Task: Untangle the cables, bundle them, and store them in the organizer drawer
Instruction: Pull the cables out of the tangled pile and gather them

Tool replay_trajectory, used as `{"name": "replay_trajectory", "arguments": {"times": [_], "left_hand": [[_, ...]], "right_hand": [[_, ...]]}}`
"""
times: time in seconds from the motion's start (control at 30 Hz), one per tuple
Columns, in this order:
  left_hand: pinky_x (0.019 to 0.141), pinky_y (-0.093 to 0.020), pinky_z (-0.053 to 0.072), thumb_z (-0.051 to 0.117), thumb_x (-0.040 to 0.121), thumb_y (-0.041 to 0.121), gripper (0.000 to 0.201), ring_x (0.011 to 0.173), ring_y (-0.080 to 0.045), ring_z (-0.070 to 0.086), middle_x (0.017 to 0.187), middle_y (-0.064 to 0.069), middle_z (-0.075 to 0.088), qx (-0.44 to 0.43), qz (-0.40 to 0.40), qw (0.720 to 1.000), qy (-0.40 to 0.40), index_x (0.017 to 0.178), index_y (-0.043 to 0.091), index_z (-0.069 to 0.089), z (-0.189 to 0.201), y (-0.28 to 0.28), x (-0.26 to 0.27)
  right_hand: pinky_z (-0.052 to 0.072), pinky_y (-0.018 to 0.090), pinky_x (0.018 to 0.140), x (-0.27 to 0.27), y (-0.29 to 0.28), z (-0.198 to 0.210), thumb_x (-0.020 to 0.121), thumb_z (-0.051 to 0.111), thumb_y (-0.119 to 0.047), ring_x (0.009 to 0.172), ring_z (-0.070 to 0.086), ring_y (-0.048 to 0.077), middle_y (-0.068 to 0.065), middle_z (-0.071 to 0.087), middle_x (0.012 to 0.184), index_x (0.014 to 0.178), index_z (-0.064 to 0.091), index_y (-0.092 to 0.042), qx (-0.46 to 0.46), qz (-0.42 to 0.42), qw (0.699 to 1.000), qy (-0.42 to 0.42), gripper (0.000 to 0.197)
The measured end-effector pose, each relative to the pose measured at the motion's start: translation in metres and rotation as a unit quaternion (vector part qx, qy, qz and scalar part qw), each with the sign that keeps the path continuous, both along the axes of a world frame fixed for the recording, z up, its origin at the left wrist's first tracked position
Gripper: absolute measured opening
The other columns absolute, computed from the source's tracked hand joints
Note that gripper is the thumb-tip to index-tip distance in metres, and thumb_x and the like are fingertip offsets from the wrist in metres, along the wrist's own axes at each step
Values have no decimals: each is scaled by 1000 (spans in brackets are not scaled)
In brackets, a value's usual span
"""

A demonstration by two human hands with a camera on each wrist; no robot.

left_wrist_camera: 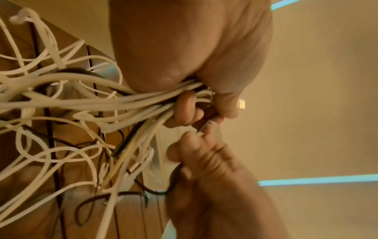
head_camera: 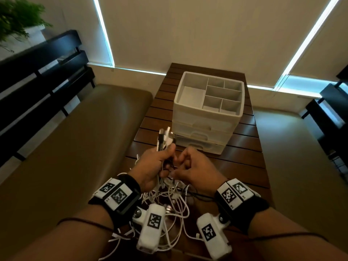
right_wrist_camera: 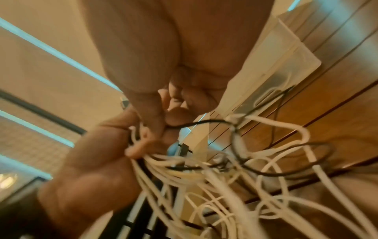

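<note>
Several white cables and a few black ones lie tangled [head_camera: 169,200] on the near end of the wooden slat table [head_camera: 243,161]. My left hand [head_camera: 163,159] grips a bunch of them, and their plug ends [head_camera: 165,137] stick up above the fist. The left wrist view shows the white strands [left_wrist_camera: 131,100] running into that fist [left_wrist_camera: 196,90]. My right hand [head_camera: 185,162] is curled just to the right and pinches a thin black cable [right_wrist_camera: 206,122] at its fingertips [right_wrist_camera: 163,122]. Behind stands the white organizer [head_camera: 235,117], its three front drawers [head_camera: 199,137] closed.
The organizer's top tray has several bare compartments [head_camera: 192,97]. Tan cushioned benches [head_camera: 75,147] flank the table on both sides. A dark slatted frame [head_camera: 43,76] and a plant [head_camera: 17,17] are at the far left. Bare tabletop shows to the right of my hands.
</note>
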State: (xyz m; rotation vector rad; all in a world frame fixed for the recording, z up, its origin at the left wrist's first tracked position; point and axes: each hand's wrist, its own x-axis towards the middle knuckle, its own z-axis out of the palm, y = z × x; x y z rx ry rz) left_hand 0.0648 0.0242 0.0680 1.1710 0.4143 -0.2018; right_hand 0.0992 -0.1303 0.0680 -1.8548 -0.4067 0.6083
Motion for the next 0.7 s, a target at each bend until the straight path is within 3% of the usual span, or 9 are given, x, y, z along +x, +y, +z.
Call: {"name": "replay_trajectory", "arguments": {"times": [0.1, 0.17, 0.27, 0.33, 0.4, 0.47, 0.57, 0.63, 0.7], "left_hand": [[33, -16, 28, 60, 91, 35, 25, 42, -7, 38, 62, -1, 50, -53, 43, 998, 3, 83, 13, 53, 9, 9, 4], [36, -18, 28, 65, 86, 37, 25, 42, -7, 35, 59, 2, 45, -33, 69, 997, 1, 85, 14, 54, 16, 12, 4], [43, -23, 30, 72, 82, 25, 15, 40, -8, 39, 47, 7, 49, 47, 93, 995, -11, 76, 16, 61, 30, 16, 2], [53, -29, 39, 74, 78, 26, 17, 49, -13, 47, 46, 8, 46, 28, 99, 994, -23, 67, 21, 62, 40, 23, 2], [61, -35, 47, 72, 78, 31, 22, 51, -14, 48, 50, 4, 39, -18, 68, 996, -46, 64, 21, 58, 52, 36, -2], [52, -29, 48, 64, 87, 30, 27, 41, -11, 38, 50, 3, 30, -17, -27, 997, -74, 67, 19, 51, 68, 47, -8], [38, -22, 33, 61, 89, 23, 21, 37, -8, 30, 48, 4, 32, 126, -147, 979, -67, 69, 19, 55, 97, 49, -18], [40, -21, 32, 68, 83, 25, 13, 38, -7, 35, 46, 7, 41, 267, -142, 952, -44, 77, 16, 60, 105, 42, -18], [42, -21, 33, 70, 84, 28, 14, 41, -7, 38, 47, 7, 45, 351, -85, 931, -42, 82, 16, 63, 103, 33, -14]], "right_hand": [[47, 28, 59, 5, -11, -7, 82, 73, -21, 59, 57, 9, -2, 65, 69, 84, 59, -23, -56, 82, 994, -33, 14], [49, 28, 66, 14, -18, -9, 84, 72, -21, 65, 59, 5, -6, 65, 73, 81, 61, -25, -89, 119, 987, -68, 12], [48, 29, 69, 33, -29, -11, 83, 72, -16, 67, 56, 6, -8, 62, 71, 75, 59, -29, -118, 113, 982, -94, 20], [46, 29, 67, 45, -38, -16, 84, 71, -14, 66, 53, 6, -9, 59, 70, 74, 58, -29, -142, 107, 978, -106, 22], [47, 32, 65, 54, -49, -20, 84, 69, -12, 63, 53, 5, -10, 59, 68, 73, 57, -29, -162, 96, 976, -106, 24], [46, 30, 62, 59, -57, -23, 86, 67, -12, 55, 53, -2, -13, 59, 60, 73, 57, -27, -184, 76, 974, -105, 23], [50, 33, 71, 64, -57, -21, 87, 66, -17, 69, 60, 8, -11, 64, 71, 79, 57, -23, -279, 82, 943, -161, 14], [50, 38, 83, 64, -52, -13, 88, 64, -24, 89, 61, 19, -2, 66, 90, 87, 60, -22, -363, 104, 902, -211, 5], [41, 44, 94, 63, -46, -3, 86, 64, -31, 102, 54, 17, -5, 65, 94, 87, 62, -25, -410, 94, 874, -243, 6]]}}
